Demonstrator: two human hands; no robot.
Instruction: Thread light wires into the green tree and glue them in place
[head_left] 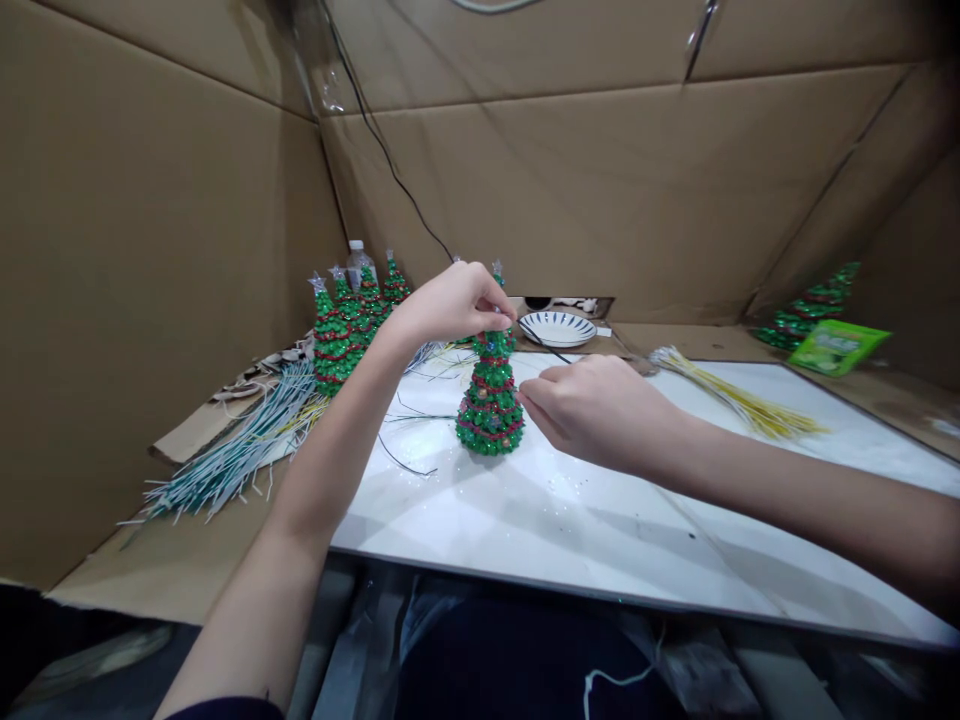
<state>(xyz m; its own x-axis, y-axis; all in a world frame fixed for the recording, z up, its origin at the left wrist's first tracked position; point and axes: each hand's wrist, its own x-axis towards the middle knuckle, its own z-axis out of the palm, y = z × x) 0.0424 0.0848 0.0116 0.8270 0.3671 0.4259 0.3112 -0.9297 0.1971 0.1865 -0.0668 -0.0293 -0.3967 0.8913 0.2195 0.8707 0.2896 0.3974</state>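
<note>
The two hands are at work at different heights around one small beaded tree (490,410). The left hand (459,300) arches over from its side, thumb and fingers drawn together at the upper part of the tree; from where I stand, I can't tell whether they grip the tree, the thin dark strand (551,350) beginning there, or both. The right hand (600,405) is curled closed, with that strand running down into it, though the grip itself is hidden.

What counts here is how the tree stands between them: its long axis is upright, its wide base down on the white tabletop (480,520). The left hand is the nearer to its upper end and covers part of it, while the right is lower, fingertips just beside the tree's right flank. So the tree lies below the left hand and to the left of the right one, the strand slanting between them in front of the striped plate (574,330). Loose wires (409,465) lie left of the base, and farther left stands a cluster of similar trees (330,340).
</note>
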